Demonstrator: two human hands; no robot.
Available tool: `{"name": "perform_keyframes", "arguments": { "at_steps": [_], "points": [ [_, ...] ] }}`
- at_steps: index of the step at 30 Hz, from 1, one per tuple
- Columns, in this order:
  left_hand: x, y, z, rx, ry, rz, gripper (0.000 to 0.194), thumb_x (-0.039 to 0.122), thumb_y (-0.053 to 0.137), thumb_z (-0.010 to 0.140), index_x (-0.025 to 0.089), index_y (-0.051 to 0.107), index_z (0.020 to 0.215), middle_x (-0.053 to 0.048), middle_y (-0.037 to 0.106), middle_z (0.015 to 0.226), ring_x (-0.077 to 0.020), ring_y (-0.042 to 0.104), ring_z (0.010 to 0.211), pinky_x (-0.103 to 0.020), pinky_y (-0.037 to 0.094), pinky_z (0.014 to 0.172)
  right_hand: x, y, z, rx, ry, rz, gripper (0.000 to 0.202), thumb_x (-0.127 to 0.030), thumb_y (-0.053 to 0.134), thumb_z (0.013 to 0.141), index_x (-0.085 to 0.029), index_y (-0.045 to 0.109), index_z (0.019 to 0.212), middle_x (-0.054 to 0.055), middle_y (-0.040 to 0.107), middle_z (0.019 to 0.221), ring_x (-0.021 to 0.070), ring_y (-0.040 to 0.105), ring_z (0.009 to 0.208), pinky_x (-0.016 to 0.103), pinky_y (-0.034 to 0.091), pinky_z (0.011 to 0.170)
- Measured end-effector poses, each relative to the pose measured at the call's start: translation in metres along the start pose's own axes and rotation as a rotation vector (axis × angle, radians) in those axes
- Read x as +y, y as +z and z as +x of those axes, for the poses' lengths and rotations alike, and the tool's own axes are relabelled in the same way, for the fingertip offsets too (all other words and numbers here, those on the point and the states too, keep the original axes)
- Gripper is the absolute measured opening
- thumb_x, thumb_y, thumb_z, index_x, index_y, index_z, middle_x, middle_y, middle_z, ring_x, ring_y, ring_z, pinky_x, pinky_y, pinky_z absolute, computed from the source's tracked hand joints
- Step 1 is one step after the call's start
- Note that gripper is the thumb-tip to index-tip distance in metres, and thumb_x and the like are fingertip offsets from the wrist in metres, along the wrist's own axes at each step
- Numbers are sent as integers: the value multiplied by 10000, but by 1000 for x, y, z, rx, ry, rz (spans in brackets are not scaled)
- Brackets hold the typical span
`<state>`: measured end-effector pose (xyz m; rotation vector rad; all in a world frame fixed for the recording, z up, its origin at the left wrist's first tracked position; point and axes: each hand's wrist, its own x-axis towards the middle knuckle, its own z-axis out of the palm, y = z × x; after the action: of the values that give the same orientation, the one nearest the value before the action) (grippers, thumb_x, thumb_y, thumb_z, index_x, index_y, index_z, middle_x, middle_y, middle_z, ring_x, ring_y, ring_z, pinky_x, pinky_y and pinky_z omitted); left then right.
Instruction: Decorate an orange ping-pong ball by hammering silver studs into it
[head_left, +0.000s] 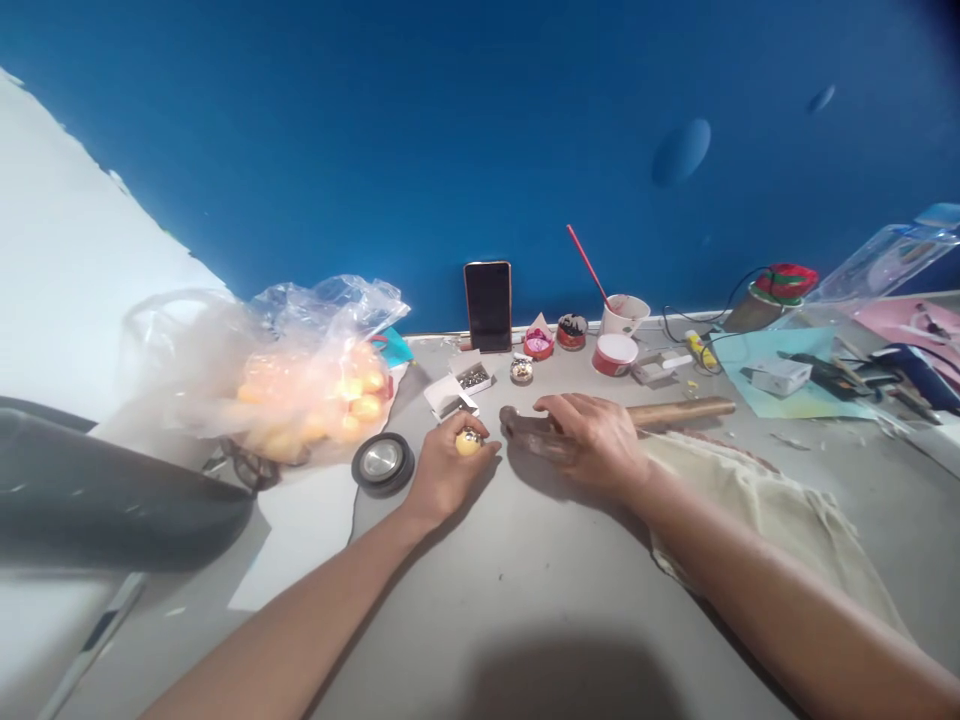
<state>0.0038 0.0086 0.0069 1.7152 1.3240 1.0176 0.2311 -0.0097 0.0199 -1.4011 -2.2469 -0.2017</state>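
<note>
Between the thumb and fingers of my left hand (444,470) is a small yellow ball (469,443) with shiny metal bits on its upper side. My right hand (600,440) is closed around a hammer (682,411) near its dark head, and the wooden handle points right. Just beyond the left hand lie an open small white box (474,377) of shiny metal tacks and its white sleeve (450,395). A small ball covered in metal bits (522,369) sits behind the hands. A round black dish with a silver centre (382,462) is left of the left hand.
A phone (488,307) leans on the blue wall. A plastic bag of yellow-orange balls (315,390) stands left. Behind the right hand are a paper cup (624,315) and a red-and-white tub (615,354). A beige cloth (757,500) lies under the right forearm; tools (840,378) lie far right.
</note>
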Motion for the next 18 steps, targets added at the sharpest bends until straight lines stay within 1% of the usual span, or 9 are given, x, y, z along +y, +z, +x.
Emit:
{"name": "perform_keyframes", "arguments": {
  "at_steps": [2, 4, 6, 8, 10, 12, 15, 18],
  "points": [
    [1, -1, 0, -19, 16, 7, 204, 307, 746, 754, 195, 589, 687, 38, 589, 672, -127, 517, 633, -249, 421, 629, -3, -5, -1, 184, -56, -13, 154, -349, 647, 917, -208, 691, 959, 26, 687, 735, 193, 582, 660, 335, 337, 624],
    [2, -1, -1, -51, 29, 23, 211, 309, 737, 762, 189, 592, 666, 37, 584, 653, -129, 513, 639, -249, 413, 637, -6, -10, -1, 340, -124, -20, 170, -367, 660, 948, -200, 696, 946, 31, 696, 722, 191, 591, 654, 336, 353, 632],
    [3, -1, -3, -76, 37, 42, 177, 290, 714, 767, 184, 605, 675, 35, 593, 655, -133, 521, 656, -249, 410, 654, -12, -15, -1, 406, -173, -6, 181, -369, 680, 949, -189, 698, 942, 37, 698, 719, 190, 588, 645, 340, 356, 627],
    [4, 0, -4, -94, 56, 57, 136, 248, 675, 759, 179, 600, 669, 34, 583, 650, -132, 512, 659, -245, 398, 651, -19, -18, -1, 392, -186, 6, 171, -351, 662, 950, -194, 691, 888, 30, 671, 687, 180, 555, 605, 343, 339, 608],
    [5, 1, -5, -119, 79, 56, 109, 199, 626, 735, 179, 572, 642, 38, 552, 624, -125, 481, 636, -238, 372, 615, -25, -19, -2, 364, -202, 7, 183, -331, 627, 954, -199, 681, 838, 20, 634, 643, 169, 517, 569, 345, 318, 592],
    [7, 2, -5, -140, 96, 49, 116, 174, 599, 706, 185, 532, 611, 46, 512, 591, -118, 447, 607, -232, 345, 581, -29, -18, -2, 344, -223, 4, 192, -322, 605, 955, -196, 681, 831, 17, 618, 625, 166, 505, 559, 346, 311, 588],
    [8, 2, -6, -148, 119, 43, 138, 177, 609, 696, 191, 504, 606, 51, 507, 596, -115, 445, 608, -231, 364, 598, -30, -18, -2, 341, -206, 5, 199, -336, 599, 960, -198, 689, 847, 24, 637, 644, 165, 521, 574, 340, 320, 596],
    [8, 3, -6, -148, 127, 44, 136, 171, 608, 691, 192, 502, 607, 54, 514, 594, -115, 455, 608, -232, 381, 613, -28, -18, -2, 310, -173, -8, 226, -355, 588, 970, -212, 691, 829, 26, 642, 640, 162, 527, 571, 338, 323, 597]
  ]
}}
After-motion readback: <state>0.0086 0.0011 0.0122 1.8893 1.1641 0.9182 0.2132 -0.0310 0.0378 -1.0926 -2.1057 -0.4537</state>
